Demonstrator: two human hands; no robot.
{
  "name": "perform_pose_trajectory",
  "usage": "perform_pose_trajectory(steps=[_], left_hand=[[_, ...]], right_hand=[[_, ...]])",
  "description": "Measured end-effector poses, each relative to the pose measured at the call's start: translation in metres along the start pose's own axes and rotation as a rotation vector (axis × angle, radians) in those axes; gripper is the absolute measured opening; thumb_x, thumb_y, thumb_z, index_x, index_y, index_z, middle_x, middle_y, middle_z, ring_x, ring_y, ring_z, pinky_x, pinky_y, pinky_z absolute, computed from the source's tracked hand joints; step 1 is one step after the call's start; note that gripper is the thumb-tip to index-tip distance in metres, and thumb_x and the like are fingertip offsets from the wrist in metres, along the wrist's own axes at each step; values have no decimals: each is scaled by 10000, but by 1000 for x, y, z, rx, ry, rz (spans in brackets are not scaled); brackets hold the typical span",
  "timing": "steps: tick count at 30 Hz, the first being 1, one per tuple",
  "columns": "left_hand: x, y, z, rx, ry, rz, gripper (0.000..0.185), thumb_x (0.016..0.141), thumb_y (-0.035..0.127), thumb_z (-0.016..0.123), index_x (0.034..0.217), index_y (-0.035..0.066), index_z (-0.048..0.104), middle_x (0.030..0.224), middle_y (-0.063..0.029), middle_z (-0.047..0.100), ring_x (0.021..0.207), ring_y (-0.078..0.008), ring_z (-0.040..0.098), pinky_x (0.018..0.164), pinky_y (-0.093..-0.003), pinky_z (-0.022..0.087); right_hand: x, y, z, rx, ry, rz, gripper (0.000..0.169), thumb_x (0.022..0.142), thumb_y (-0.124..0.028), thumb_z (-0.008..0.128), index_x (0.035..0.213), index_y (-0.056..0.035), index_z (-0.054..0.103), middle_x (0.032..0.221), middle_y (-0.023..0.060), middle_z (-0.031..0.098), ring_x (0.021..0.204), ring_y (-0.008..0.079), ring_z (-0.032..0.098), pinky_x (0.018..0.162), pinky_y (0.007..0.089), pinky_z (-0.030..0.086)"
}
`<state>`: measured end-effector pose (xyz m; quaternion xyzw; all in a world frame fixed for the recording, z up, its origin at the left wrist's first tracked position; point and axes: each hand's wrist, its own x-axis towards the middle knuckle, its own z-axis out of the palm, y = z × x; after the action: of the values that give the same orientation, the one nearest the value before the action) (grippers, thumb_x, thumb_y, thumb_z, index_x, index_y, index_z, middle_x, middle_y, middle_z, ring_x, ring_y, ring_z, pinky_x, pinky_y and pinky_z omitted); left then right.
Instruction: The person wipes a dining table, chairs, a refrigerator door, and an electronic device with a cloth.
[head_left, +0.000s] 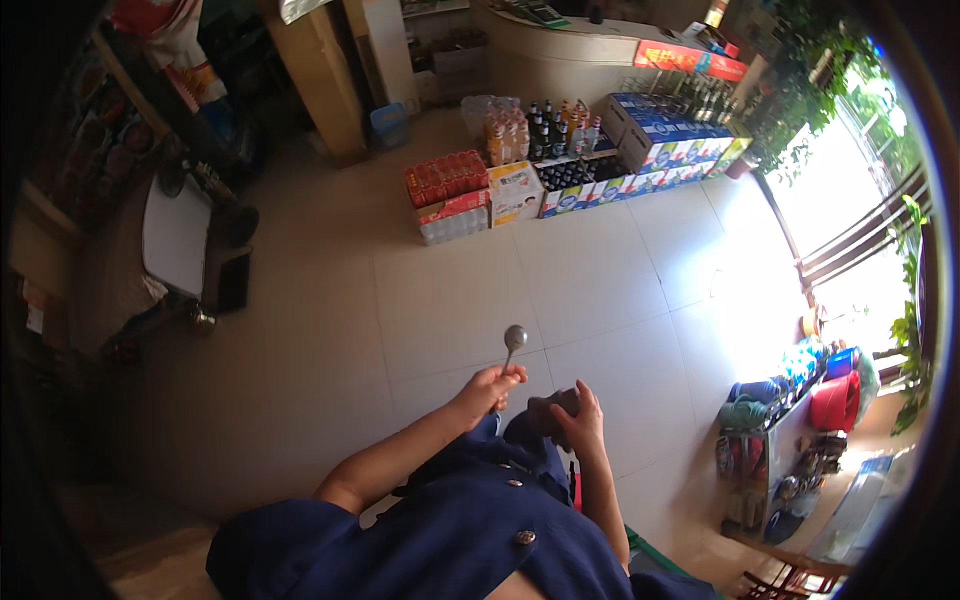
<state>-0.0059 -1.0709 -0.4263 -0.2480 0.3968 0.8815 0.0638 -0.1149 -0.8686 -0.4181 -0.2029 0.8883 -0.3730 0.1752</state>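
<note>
My left hand (484, 394) grips a metal spoon (515, 339) by its handle, with the bowl pointing away from me above the tiled floor (457, 300). To its right, my right hand (585, 424) is curled around a dark brown, crumpled-looking object (550, 417), perhaps a cloth; its exact kind is hard to tell. The spoon and the brown object are apart. Both hands are in front of the dark blue buttoned garment (480, 517) that I wear.
Ahead stand drink cases (450, 191), bottles (559, 131) and blue cartons (660, 135) below a curved counter (562, 52). A white-topped table (176, 236) is at left. At right, a metal rack (776, 450) bears a red bucket (834, 401). Bright light enters from the right.
</note>
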Motion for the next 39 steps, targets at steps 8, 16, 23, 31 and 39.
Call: perform_pose_trajectory(steps=[8,16,23,31,39], left_hand=[[15,120,-65,-306,197,439,307,1006,210,418,1203,40,580,1185,-67,588,789,-113,542,742,-274,461],[61,178,-119,-425,494,411,438,968,373,528,1332,130,532,1382,22,497,1307,-125,355,988,-377,360],[40,246,-179,-273,949,597,636,991,371,496,1502,95,236,1503,-92,324,1393,-179,260,1075,-368,302],[28,318,-342,104,1119,814,737,804,183,762,1411,49,365,1351,-131,504,1248,-205,491,1042,-332,391],[-53,413,-518,8,1402,563,580,789,269,758,1245,-7,531,1183,-146,618,1105,-244,581,940,-353,464]], right_hand=[[168,-101,42,323,-540,-217,249,916,-173,621,1120,-32,645,764,49,658,691,78,601,598,253,478],[266,-210,149,217,-1126,-498,199,917,-190,632,1055,-52,671,729,61,660,706,93,602,645,257,479],[332,-305,255,531,-1421,57,200,942,-188,579,979,-3,644,882,80,674,821,175,642,765,286,506],[370,-467,425,656,-1398,214,189,945,-194,578,991,-22,642,901,60,656,876,176,636,790,302,504],[460,-633,554,290,-1320,-29,181,939,-213,583,992,-53,648,938,51,667,863,182,677,683,256,500]])
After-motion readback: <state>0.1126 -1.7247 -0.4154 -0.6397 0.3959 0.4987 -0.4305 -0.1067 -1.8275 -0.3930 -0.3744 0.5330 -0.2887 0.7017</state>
